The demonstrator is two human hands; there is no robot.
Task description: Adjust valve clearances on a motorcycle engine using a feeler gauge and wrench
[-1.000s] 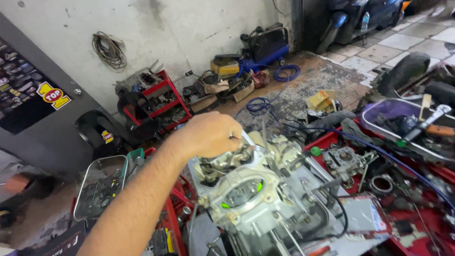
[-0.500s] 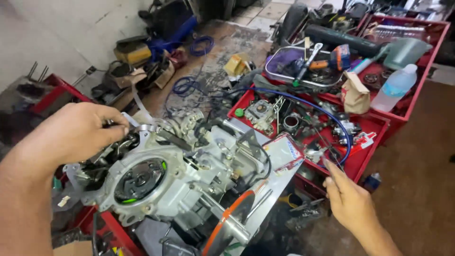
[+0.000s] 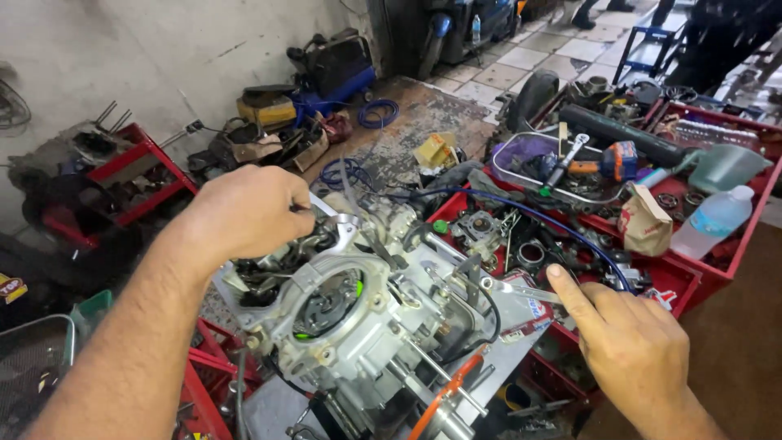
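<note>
A grey metal engine block [image 3: 350, 326] with a round opening sits in front of me on a stand. My left hand [image 3: 244, 212] is closed around a silver wrench [image 3: 338, 218] whose head rests at the block's upper edge. My right hand [image 3: 627, 342] hovers at the lower right, index finger stretched out and touching the end of a second metal wrench [image 3: 521, 290] lying across the block's right side. A blue hose [image 3: 521, 213] curves behind the engine.
Red trays [image 3: 692, 281] at right hold engine parts, a brown paper bag [image 3: 645, 222], a plastic bottle [image 3: 717, 218] and a metal basket [image 3: 521, 155] with tools. A red rack [image 3: 138, 163] and toolboxes line the back wall. A wire basket [image 3: 32, 367] sits lower left.
The view has swung back and forth. My right hand came into view and moved up from the lower right to the wrench on the engine. My left hand stays on its wrench.
</note>
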